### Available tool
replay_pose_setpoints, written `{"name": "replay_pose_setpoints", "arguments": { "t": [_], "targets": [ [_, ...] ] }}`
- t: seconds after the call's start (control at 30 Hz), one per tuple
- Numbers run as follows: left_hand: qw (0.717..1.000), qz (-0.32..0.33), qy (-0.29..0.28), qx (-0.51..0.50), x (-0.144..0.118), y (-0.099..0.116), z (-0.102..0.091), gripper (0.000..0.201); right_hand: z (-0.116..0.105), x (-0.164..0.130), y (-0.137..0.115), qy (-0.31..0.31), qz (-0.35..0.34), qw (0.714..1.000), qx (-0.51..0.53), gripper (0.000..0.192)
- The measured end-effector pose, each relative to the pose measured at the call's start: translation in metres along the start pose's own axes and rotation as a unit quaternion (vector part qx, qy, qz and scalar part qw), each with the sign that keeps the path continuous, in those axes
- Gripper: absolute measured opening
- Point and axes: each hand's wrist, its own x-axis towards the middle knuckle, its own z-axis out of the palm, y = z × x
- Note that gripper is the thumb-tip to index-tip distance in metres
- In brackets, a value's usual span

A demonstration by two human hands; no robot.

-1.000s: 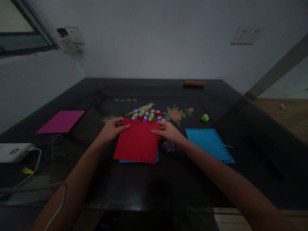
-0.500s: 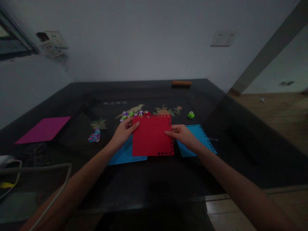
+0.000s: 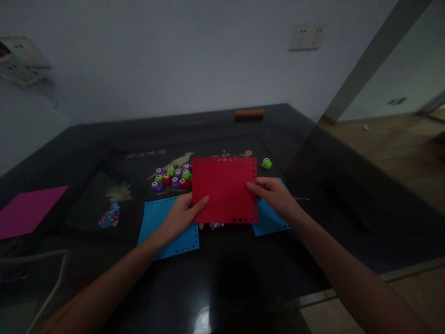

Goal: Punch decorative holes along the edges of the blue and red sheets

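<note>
Red sheet point(image 3: 224, 188) (punched border) held seemingly raised.

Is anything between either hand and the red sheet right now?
Nothing visible. The left hand pinches the red sheet's lower left edge, and the right hand pinches its right edge; both grips are direct.

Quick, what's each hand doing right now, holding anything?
Left hand: shut on the red punched sheet, at its lower left corner.
Right hand: shut on the same sheet's right edge.

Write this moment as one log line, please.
left hand: grips red sheet | right hand: grips same sheet | below: blue sheet | beside: small punches
</note>
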Motion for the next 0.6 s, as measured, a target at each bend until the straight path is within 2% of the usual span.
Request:
{"name": "replay_pose_setpoints", "arguments": {
  "t": [0.23, 0.33, 0.43, 0.6],
  "targets": [
    [0.999, 0.013, 0.022, 0.042, 0.0009, 0.0059, -0.0048, 0.038, -0.0007, 0.0001, 0.0015, 0.020, -0.020, 0.998, -0.050, 0.044],
    [0.998, 0.018, 0.034, 0.048, 0.0007, 0.0074, -0.0067, 0.038, -0.0017, -0.0006, 0.0011, 0.027, -0.008, 0.999, -0.024, 0.049],
    [0.998, 0.013, 0.044, 0.044, 0.0002, 0.0083, -0.0074, 0.039, -0.0032, -0.0014, -0.0014, 0.011, 0.001, 1.000, -0.005, 0.049],
    [0.998, 0.010, 0.045, 0.046, 0.0002, 0.0062, -0.0082, 0.037, -0.0057, -0.0008, -0.0016, -0.011, -0.020, 0.999, -0.041, 0.038]
  ]
}}
